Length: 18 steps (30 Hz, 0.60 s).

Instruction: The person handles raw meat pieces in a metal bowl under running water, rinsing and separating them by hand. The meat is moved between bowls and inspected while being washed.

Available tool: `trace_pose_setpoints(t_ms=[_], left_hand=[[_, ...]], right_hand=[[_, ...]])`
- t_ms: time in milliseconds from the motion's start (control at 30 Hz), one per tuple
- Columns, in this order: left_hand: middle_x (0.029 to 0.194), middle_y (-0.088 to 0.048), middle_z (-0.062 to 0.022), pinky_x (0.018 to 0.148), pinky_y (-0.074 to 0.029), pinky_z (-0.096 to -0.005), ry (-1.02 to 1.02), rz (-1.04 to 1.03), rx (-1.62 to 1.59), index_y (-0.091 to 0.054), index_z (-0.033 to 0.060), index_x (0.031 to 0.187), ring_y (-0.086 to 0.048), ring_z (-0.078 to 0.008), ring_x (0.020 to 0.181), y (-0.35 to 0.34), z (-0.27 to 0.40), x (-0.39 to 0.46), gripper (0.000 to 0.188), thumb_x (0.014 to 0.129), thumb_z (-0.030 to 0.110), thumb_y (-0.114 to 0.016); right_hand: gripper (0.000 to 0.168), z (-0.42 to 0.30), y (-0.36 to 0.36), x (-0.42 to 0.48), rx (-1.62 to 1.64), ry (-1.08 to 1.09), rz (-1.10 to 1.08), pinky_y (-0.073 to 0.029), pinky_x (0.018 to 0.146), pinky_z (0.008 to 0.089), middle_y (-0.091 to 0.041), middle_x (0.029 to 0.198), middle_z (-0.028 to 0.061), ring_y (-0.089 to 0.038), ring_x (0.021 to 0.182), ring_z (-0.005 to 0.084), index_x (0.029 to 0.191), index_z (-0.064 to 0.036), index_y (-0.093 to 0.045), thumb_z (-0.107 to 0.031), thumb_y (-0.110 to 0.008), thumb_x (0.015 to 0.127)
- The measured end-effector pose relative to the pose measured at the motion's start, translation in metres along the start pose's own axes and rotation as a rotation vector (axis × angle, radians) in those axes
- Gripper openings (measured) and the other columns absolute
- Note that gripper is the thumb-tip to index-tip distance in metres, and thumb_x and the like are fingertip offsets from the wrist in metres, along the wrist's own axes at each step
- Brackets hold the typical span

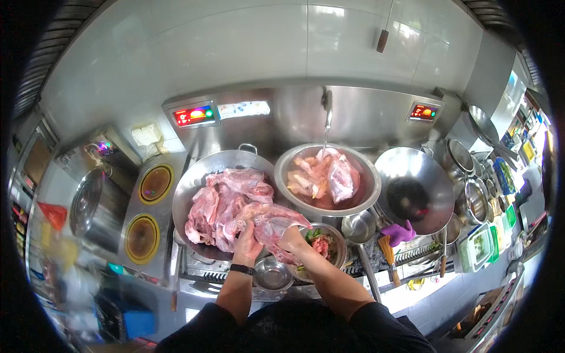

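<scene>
My left hand (pixel 248 246), with a dark band at the wrist, grips one end of a raw, skinned poultry carcass (pixel 273 220). My right hand (pixel 291 240) holds its other side, with the fingers hidden by the meat. The carcass hangs over the right edge of a large steel wok (pixel 205 165), where several more raw poultry pieces (pixel 225 198) are heaped. Behind it stands a steel basin (pixel 373 181) of reddish water with raw poultry pieces (pixel 343 178) in it. Water runs into the basin from a tap (pixel 327 110).
A bowl (pixel 340 247) of chopped meat and greens and a small steel bowl (pixel 273 274) are near my hands. To the right are a ladle (pixel 358 227), another wok (pixel 397 161), a purple cloth (pixel 399 233) and a brush (pixel 389 260). Round hotplates (pixel 156 183) lie left.
</scene>
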<state>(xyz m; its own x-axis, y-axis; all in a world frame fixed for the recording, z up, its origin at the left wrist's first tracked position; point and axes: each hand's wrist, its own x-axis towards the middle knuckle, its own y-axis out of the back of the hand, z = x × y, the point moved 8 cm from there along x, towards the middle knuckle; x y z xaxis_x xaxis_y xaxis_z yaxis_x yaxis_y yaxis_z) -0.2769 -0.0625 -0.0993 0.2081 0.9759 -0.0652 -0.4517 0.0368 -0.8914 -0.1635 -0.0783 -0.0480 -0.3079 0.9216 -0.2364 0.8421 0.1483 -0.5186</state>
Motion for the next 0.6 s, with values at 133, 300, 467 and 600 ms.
trace_pose_setpoints(t_ms=[133,300,467,600], left_hand=[[0.133,-0.059,-0.0084,0.107,-0.044,-0.0437,0.089,0.021,-0.041,-0.052,0.0085,0.136,-0.056,-0.0246,0.124,0.001,0.002,-0.001,0.046,0.097,0.031,-0.062],[0.132,-0.060,-0.0079,0.105,-0.045,-0.0448,0.023,0.183,0.076,-0.053,0.0103,0.136,-0.057,-0.0252,0.121,0.009,0.008,0.001,0.049,0.098,0.041,-0.058],[0.133,-0.060,-0.0077,0.106,-0.044,-0.0461,-0.040,0.154,0.142,-0.053,0.0104,0.136,-0.056,-0.0267,0.122,0.000,0.014,0.000,0.054,0.096,0.047,-0.059],[0.133,-0.059,-0.0090,0.105,-0.045,-0.0447,-0.053,0.175,0.123,-0.052,0.0075,0.136,-0.056,-0.0264,0.122,-0.021,0.004,0.001,0.056,0.094,0.044,-0.064]], right_hand=[[0.033,0.060,0.041,0.057,-1.210,0.296,-0.065,-0.046,0.097,0.0396,-0.066,0.117,0.0114,-0.061,0.111,0.0269,0.113,-0.006,-0.067,-0.018,-0.069,0.082],[0.030,0.066,0.036,0.058,-1.658,0.365,-0.192,-0.048,0.091,0.0445,-0.068,0.111,0.0148,-0.062,0.103,0.0343,0.107,-0.006,-0.068,-0.022,-0.062,0.083],[0.026,-0.011,-0.003,-0.003,-1.540,0.070,-0.162,-0.050,0.081,0.0467,-0.070,0.086,0.0210,-0.066,0.085,0.0402,0.092,-0.002,-0.071,-0.021,-0.055,0.085],[0.024,-0.006,0.016,-0.013,-1.323,0.386,-0.158,-0.051,0.071,0.0426,-0.069,0.085,0.0180,-0.067,0.076,0.0324,0.089,-0.004,-0.072,-0.024,-0.060,0.085]])
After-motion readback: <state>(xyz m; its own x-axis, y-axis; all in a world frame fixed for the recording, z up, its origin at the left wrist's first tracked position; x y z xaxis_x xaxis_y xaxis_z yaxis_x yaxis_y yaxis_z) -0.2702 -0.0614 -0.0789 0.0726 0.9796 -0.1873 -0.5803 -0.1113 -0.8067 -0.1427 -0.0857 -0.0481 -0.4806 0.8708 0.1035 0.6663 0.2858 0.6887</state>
